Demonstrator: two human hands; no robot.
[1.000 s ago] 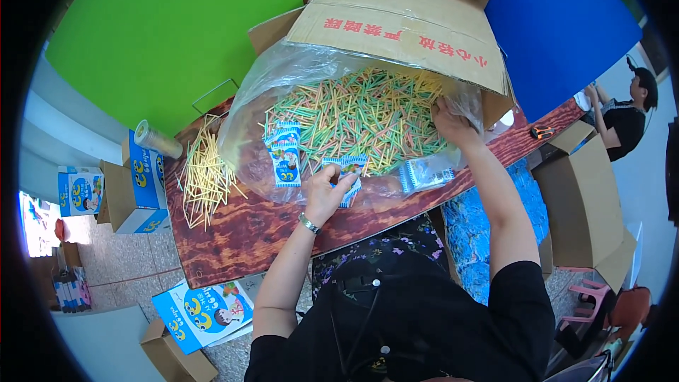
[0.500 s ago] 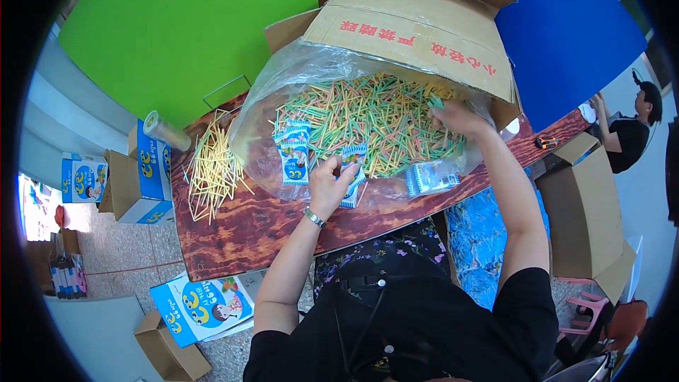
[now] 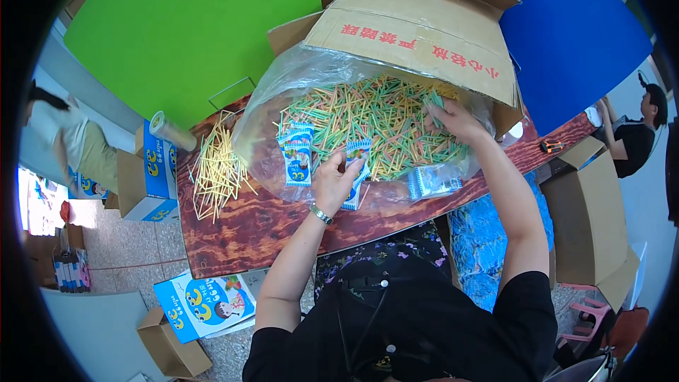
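Observation:
Colourful thin sticks (image 3: 368,117), in green, yellow and pink, lie heaped on a clear plastic bag (image 3: 265,110) spilling from a tipped cardboard box (image 3: 417,21). At the right of the heap, my right hand (image 3: 458,122) has its fingers closed around a small bunch of greenish sticks (image 3: 433,102). My left hand (image 3: 335,182), with a watch at the wrist, pinches a small blue-and-white packet (image 3: 358,150) at the heap's near edge. Left of it lie other blue packets (image 3: 298,163), and a clear-and-blue packet (image 3: 433,182) is on the right.
Pale yellow sticks (image 3: 218,170) are piled at the left of the reddish table (image 3: 247,240), near a stack of clear cups (image 3: 172,131). Blue printed cartons (image 3: 159,170) stand left. Blue wrappers (image 3: 484,240) fill a container right of my lap. An open carton (image 3: 583,219) stands right. Two other people are about.
My right hand has shifted slightly at the heap, and the bunch in its fingers shows more plainly. My left hand stays at the packet. A person has come into view at the far left.

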